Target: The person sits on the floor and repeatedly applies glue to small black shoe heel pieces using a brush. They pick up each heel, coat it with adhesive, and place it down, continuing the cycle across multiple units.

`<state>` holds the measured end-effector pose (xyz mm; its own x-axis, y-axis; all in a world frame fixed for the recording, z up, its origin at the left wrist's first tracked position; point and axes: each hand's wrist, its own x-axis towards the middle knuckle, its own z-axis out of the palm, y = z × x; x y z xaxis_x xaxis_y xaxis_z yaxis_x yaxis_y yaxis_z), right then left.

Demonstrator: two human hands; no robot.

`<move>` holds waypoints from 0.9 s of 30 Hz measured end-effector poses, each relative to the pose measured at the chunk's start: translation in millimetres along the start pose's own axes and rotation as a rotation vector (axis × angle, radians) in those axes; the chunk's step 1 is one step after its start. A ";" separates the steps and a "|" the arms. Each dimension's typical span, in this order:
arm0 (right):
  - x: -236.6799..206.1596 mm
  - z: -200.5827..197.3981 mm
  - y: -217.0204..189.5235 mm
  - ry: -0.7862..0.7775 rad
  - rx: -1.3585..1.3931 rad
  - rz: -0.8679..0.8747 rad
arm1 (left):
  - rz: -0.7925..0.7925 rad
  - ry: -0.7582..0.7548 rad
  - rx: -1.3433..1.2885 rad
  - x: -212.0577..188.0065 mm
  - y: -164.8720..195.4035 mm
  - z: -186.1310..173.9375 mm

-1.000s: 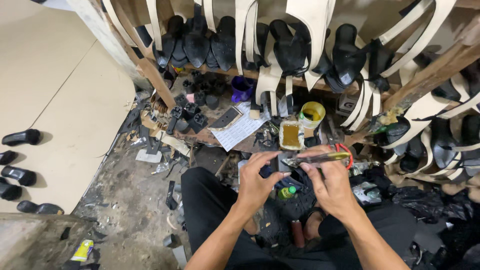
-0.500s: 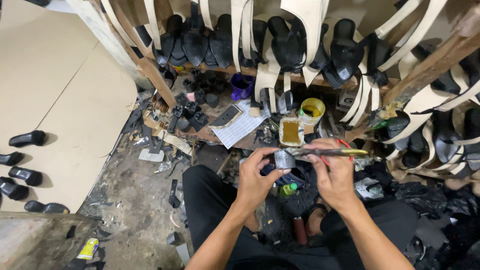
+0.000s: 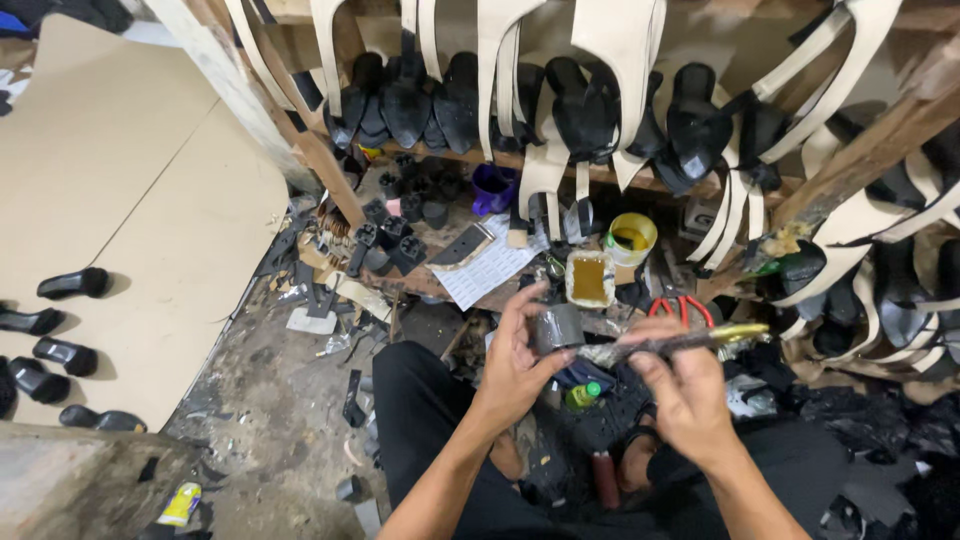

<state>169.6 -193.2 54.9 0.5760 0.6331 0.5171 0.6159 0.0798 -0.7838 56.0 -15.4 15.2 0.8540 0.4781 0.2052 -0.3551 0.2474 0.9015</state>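
My left hand grips a small dark block heel, holding it up in front of me. My right hand holds a thin glue-coated brush with a yellowish handle end, its tip touching the heel. Just beyond the hands sit an open rectangular tin of yellow glue and a round yellow glue can. Red-handled pliers lie right of the tin. A small green-capped bottle lies below my hands, between my crossed legs in dark trousers.
A wooden rack holds several black shoes with cream straps. Loose black heels, a printed paper sheet and a purple cup crowd the low shelf. Black soles lie on beige board at left. Scraps litter the floor.
The camera view has shifted slightly. My left hand has turned the heel and raised it a little, while the brush in my right hand stays pressed against it.
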 end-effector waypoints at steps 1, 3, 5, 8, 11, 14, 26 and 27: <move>-1.5 -0.3 0.6 0.071 0.038 0.052 | -0.011 -0.002 0.014 -2.1 4.6 1.0; -2.2 -1.6 1.4 0.146 0.062 0.094 | 0.064 -0.043 0.110 -6.2 15.1 3.0; 1.1 -1.4 2.0 0.157 0.037 0.065 | 0.146 -0.045 0.320 -2.2 25.0 3.7; 8.4 0.2 -0.8 0.136 -0.082 -0.053 | 0.129 0.024 0.659 -3.5 33.6 6.2; 12.1 5.2 -7.6 0.097 -0.144 -0.098 | 0.031 0.042 0.668 -2.0 31.3 6.4; 6.6 4.4 -16.9 -0.038 -0.219 -0.201 | 0.044 0.053 0.491 0.4 24.3 1.6; 10.0 4.0 -12.0 0.122 -0.095 -0.080 | 0.176 0.045 0.597 -2.2 14.2 -0.3; 8.3 2.5 -12.6 0.068 -0.092 -0.094 | 0.110 0.062 0.484 -1.2 15.3 -0.4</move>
<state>165.3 -187.0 68.3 0.5462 0.5725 0.6115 0.7141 0.0633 -0.6971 49.4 -11.9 28.5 0.7917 0.5324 0.2996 -0.2122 -0.2204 0.9521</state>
